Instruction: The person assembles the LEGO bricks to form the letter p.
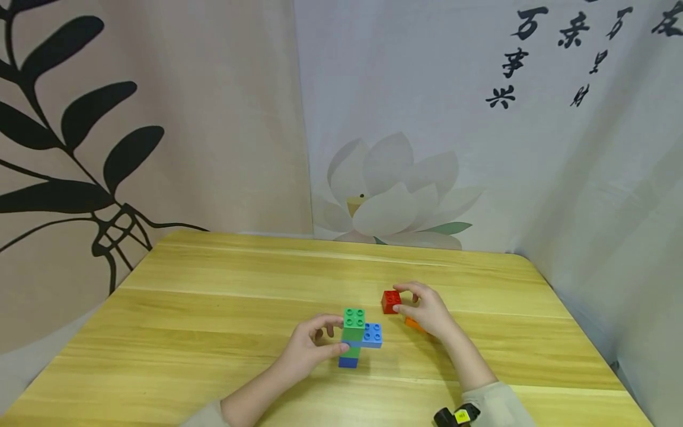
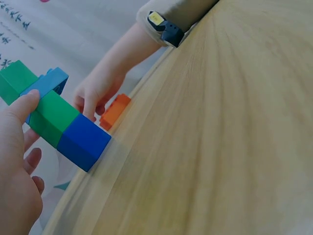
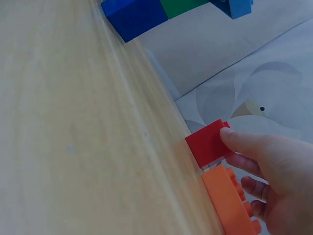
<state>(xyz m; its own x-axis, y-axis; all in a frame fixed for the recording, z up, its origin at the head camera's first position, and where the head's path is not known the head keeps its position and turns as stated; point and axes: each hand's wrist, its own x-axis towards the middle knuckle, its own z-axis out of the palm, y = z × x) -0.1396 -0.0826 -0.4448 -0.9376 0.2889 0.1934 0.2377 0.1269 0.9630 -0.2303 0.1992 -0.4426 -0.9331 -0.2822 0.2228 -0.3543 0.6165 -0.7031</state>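
My left hand (image 1: pixel 306 349) pinches a small tower of toy building bricks between thumb and fingers. From the bottom up, the tower has a dark blue brick (image 2: pixel 84 142), a green brick (image 2: pixel 56 116), a light blue brick (image 1: pixel 372 335) jutting out to the right, and another green brick (image 1: pixel 354 320) on top. Farther back to the right, my right hand (image 1: pixel 429 311) has its thumb and fingertips on a red brick (image 3: pixel 208 143), gripping it near its studded top. An orange brick (image 3: pixel 227 200) lies beside the red one, under the right hand and partly hidden by it in the head view.
A wooden table (image 1: pixel 213 308) carries all the bricks. Printed cloth (image 1: pixel 240 118) hangs behind its far edge and along the right side. On the right wrist sits a black device (image 1: pixel 458 415) with a yellow patch.
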